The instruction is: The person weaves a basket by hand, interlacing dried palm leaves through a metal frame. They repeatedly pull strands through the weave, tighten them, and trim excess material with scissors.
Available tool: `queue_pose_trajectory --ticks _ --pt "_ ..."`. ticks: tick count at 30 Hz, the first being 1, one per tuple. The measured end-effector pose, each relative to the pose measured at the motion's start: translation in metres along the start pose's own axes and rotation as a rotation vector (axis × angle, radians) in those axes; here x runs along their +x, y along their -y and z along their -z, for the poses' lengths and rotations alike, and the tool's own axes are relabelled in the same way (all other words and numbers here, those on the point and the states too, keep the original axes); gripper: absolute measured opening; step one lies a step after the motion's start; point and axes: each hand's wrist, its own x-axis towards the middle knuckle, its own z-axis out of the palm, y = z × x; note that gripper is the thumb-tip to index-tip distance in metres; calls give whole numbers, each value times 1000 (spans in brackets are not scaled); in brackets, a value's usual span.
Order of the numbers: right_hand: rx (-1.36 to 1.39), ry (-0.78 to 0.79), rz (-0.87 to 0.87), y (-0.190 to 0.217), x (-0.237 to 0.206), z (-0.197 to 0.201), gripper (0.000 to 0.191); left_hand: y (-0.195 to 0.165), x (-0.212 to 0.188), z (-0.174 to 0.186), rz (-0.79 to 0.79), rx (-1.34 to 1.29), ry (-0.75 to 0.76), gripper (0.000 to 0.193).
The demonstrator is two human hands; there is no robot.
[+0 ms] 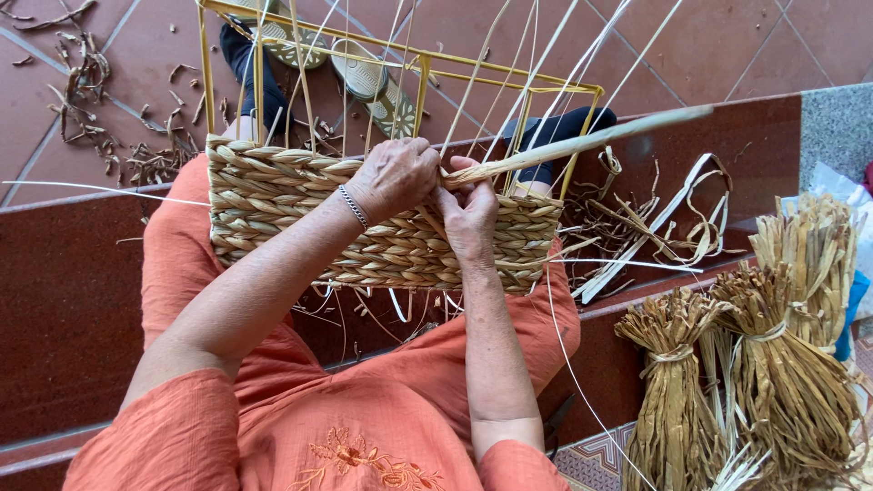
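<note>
I see left hand (393, 177) curled closed over basket (273, 195) rim, right hand (468, 214) pinching strand (582, 141), which runs right from between its fingers, thumb on top.

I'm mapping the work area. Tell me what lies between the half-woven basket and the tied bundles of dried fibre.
In the head view, between the half-woven basket and the tied bundles lies a loose tangle of dried strips on the dark red step.

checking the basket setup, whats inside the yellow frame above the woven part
Inside the yellow frame, thin pale upright strands rise from the woven basket wall; through them, sandalled feet on red tiles. The wall and both hands hide the basket's bottom.
</note>
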Motion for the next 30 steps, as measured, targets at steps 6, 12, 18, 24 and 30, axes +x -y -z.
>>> queue_pose_trajectory --ticks 6,12,18,24,30 --pt "-66 -36 0 12 -7 11 16 -1 2 -1 70 -34 -27 10" --pt "44 -297 -135 4 -22 25 26 3 9 10 174 -329 -30 18" --pt "-65 -280 -299 17 -45 27 44 -6 27 8 384 -56 419 32" --pt "-625 48 -98 58 -67 22 51 5 14 6 384 -361 131 16" --pt "-1123 155 376 66 -55 10 61 34 2 20 303 -744 272 22"
